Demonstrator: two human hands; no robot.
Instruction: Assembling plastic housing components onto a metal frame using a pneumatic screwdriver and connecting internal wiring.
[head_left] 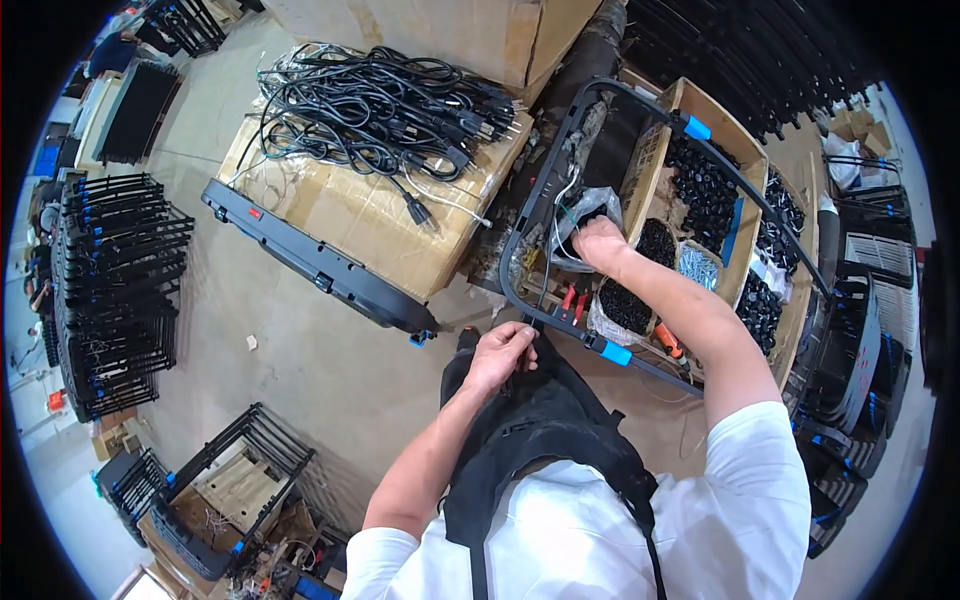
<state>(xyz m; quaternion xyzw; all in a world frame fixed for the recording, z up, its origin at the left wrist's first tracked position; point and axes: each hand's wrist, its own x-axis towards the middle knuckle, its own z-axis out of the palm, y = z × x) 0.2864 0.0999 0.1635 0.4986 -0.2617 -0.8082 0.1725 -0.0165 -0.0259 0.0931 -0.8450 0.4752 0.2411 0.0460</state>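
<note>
Dips right hand (600,245), grip hidden, into plastic bag (606,202) near wooden box (648,180) of black parts (705,200), and curls left hand (505,355), hold unclear, by black frame (592,341) aligned lengthwise ten-to-four o'clock.

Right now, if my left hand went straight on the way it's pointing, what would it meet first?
Your left hand would most likely meet the near tube of the black frame, just past the fingertips; from above, I can't tell whether they already touch.
</note>
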